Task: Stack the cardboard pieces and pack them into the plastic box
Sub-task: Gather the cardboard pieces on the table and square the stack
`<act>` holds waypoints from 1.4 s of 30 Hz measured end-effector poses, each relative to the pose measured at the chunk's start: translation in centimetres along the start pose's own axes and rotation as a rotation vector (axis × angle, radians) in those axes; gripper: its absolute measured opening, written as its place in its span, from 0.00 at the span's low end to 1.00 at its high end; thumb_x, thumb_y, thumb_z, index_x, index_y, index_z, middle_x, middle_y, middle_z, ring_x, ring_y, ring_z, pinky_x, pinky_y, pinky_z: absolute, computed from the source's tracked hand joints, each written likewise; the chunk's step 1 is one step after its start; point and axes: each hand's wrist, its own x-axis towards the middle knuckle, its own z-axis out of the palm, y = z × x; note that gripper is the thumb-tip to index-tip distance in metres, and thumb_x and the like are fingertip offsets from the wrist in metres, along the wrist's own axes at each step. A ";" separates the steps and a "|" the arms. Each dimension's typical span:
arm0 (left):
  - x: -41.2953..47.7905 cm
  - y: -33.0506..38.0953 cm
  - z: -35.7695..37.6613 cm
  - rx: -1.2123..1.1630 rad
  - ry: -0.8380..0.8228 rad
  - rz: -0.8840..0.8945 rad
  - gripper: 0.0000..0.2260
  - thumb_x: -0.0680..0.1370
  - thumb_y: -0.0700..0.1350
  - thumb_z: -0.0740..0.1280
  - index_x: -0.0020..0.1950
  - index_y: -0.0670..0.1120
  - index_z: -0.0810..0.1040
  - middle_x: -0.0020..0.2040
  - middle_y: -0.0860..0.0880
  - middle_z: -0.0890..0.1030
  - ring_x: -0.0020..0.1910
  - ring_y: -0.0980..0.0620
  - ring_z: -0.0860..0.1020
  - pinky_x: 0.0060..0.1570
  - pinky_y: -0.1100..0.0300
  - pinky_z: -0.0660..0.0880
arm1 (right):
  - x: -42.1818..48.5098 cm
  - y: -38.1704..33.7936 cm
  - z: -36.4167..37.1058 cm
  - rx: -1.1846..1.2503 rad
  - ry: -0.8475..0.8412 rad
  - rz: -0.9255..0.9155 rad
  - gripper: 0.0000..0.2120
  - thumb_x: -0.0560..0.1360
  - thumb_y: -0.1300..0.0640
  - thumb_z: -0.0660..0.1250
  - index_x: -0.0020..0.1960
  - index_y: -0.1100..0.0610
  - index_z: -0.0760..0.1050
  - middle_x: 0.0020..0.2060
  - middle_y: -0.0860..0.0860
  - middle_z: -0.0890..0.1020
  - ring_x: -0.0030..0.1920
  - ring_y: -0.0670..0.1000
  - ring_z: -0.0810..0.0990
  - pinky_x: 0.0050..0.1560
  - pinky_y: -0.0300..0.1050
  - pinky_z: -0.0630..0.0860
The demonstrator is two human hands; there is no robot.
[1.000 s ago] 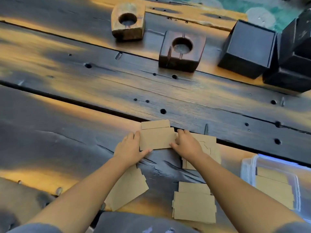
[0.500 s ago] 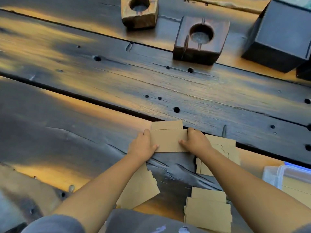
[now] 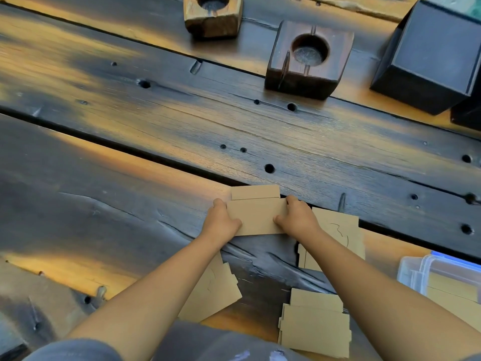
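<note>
Both grips clamped on cardboard piece (image 3: 256, 217), left hand (image 3: 221, 224) and right hand (image 3: 296, 217) at its sides.

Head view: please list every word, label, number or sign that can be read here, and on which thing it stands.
None can be read.
Cardboard piece under the right hand: a thin dark curved line, not a letter.
Plastic box: no label visible.
Dark wooden block and black box: no text.
</note>
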 end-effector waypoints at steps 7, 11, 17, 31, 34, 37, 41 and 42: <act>-2.0 0.3 -0.4 -0.054 0.034 0.097 0.18 0.71 0.44 0.71 0.54 0.43 0.66 0.49 0.48 0.76 0.49 0.47 0.76 0.39 0.58 0.71 | -3.2 0.4 -1.4 0.084 0.073 -0.022 0.20 0.72 0.53 0.70 0.61 0.58 0.71 0.56 0.57 0.80 0.54 0.58 0.79 0.45 0.46 0.71; -4.5 -0.3 -0.2 -0.057 0.058 0.163 0.16 0.71 0.45 0.71 0.45 0.49 0.62 0.38 0.53 0.72 0.37 0.52 0.73 0.30 0.60 0.65 | -6.7 1.7 -1.7 0.156 0.147 -0.021 0.19 0.72 0.51 0.69 0.59 0.58 0.72 0.54 0.55 0.81 0.51 0.57 0.79 0.43 0.46 0.71; -9.2 -2.3 2.1 -0.120 0.006 0.175 0.18 0.70 0.50 0.72 0.39 0.51 0.61 0.38 0.49 0.73 0.38 0.47 0.73 0.39 0.52 0.73 | -12.2 5.8 -0.9 0.231 0.149 -0.012 0.14 0.72 0.51 0.70 0.53 0.56 0.73 0.47 0.54 0.81 0.49 0.56 0.80 0.48 0.49 0.77; -19.5 -6.7 13.5 -0.230 -0.112 0.069 0.15 0.73 0.43 0.72 0.41 0.47 0.64 0.33 0.47 0.72 0.34 0.48 0.73 0.37 0.54 0.70 | -19.6 19.4 3.1 0.331 0.037 0.063 0.12 0.70 0.53 0.72 0.43 0.57 0.70 0.39 0.49 0.77 0.46 0.54 0.78 0.40 0.46 0.69; -20.2 -7.2 14.7 -0.207 -0.089 0.070 0.15 0.73 0.42 0.72 0.41 0.47 0.65 0.35 0.47 0.72 0.36 0.49 0.71 0.40 0.54 0.68 | -20.1 21.0 3.9 0.337 0.030 0.055 0.14 0.70 0.52 0.72 0.42 0.55 0.68 0.39 0.50 0.76 0.44 0.54 0.76 0.43 0.47 0.70; -20.4 -7.3 15.4 -0.185 -0.070 0.065 0.13 0.72 0.41 0.72 0.40 0.47 0.66 0.36 0.47 0.73 0.37 0.48 0.72 0.40 0.54 0.68 | -20.2 22.1 4.6 0.332 0.052 0.041 0.16 0.69 0.50 0.73 0.41 0.53 0.66 0.37 0.48 0.75 0.40 0.51 0.74 0.42 0.47 0.70; -20.2 -7.0 16.2 -0.074 -0.041 0.109 0.13 0.72 0.41 0.71 0.40 0.49 0.66 0.35 0.50 0.72 0.33 0.49 0.71 0.38 0.55 0.67 | -20.2 22.8 5.2 0.284 0.070 0.048 0.16 0.70 0.49 0.72 0.39 0.49 0.63 0.38 0.47 0.76 0.38 0.49 0.73 0.34 0.44 0.66; -20.2 -6.9 16.5 -0.045 -0.028 0.126 0.13 0.72 0.42 0.71 0.40 0.49 0.66 0.34 0.51 0.71 0.32 0.50 0.70 0.37 0.55 0.67 | -20.2 22.9 5.3 0.276 0.078 0.045 0.17 0.70 0.49 0.71 0.39 0.49 0.62 0.38 0.47 0.76 0.38 0.49 0.73 0.32 0.43 0.65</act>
